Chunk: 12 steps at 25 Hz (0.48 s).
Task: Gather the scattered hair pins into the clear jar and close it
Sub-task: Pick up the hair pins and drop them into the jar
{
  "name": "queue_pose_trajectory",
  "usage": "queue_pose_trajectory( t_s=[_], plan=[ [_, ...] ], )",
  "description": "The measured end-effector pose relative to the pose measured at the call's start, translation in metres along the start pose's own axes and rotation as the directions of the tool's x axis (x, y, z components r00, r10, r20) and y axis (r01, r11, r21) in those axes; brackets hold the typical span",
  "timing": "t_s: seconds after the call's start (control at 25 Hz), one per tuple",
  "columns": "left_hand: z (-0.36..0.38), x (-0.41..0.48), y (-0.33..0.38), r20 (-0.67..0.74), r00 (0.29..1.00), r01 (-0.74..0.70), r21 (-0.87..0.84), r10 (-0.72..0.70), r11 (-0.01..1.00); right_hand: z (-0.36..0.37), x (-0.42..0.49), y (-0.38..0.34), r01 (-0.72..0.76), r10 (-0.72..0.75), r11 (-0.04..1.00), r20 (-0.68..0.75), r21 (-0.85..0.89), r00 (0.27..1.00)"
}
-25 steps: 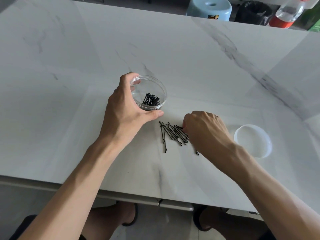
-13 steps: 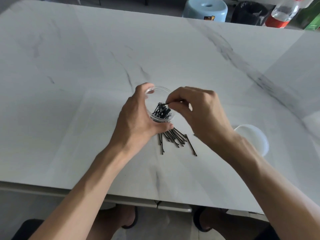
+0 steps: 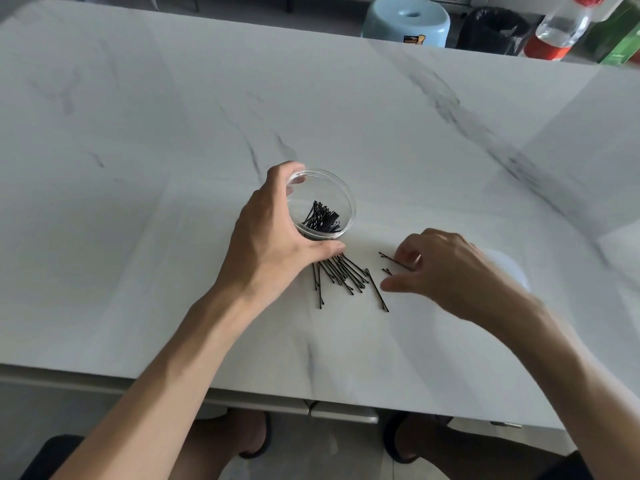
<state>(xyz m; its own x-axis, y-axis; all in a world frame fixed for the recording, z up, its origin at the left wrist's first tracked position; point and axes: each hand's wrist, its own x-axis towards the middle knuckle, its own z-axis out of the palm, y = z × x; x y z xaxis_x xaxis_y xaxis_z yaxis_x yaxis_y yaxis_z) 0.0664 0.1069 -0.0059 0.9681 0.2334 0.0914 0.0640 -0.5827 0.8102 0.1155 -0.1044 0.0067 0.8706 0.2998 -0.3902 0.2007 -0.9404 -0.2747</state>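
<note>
The clear jar [image 3: 351,209] is clasped by the left grip [image 3: 273,244]; a hair pin [image 3: 394,260] is touched by the right grip [image 3: 450,268], pinching unclear.

Jar [image 3: 333,188] mouth's wide open from above and the right; left grip [image 3: 273,240] hugs its near-left wall (no way in there). Loose pins [image 3: 341,273] crowd the strip between it and the right grip [image 3: 450,271]. Bare table [image 3: 145,161] stretches beyond.

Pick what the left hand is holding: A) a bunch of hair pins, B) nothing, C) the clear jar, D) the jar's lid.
C: the left hand is wrapped round the wall of the clear jar, with the thumb on the near side and a fingertip on the far rim.
</note>
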Motion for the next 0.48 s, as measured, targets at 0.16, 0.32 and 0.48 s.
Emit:
queue_pose_trajectory(
  t_s=[0.16, 0.32, 0.48],
  plan=[
    [0.004, 0.001, 0.002, 0.003, 1.0, -0.007, 0.005, 0.007, 1.0, 0.015, -0.006, -0.016, 0.006, -0.011, 0.996, -0.049, -0.089, 0.999],
    [0.005, 0.002, 0.001, 0.009, 1.0, 0.001, 0.0, -0.001, 1.0, 0.017, -0.006, -0.015, 0.017, -0.036, 0.989, -0.131, -0.147, 0.991],
    [0.004, 0.002, 0.001, 0.002, 1.0, 0.0, -0.003, 0.0, 1.0, 0.017, -0.005, -0.016, 0.079, -0.134, 0.949, -0.163, -0.304, 0.977]
  ],
)
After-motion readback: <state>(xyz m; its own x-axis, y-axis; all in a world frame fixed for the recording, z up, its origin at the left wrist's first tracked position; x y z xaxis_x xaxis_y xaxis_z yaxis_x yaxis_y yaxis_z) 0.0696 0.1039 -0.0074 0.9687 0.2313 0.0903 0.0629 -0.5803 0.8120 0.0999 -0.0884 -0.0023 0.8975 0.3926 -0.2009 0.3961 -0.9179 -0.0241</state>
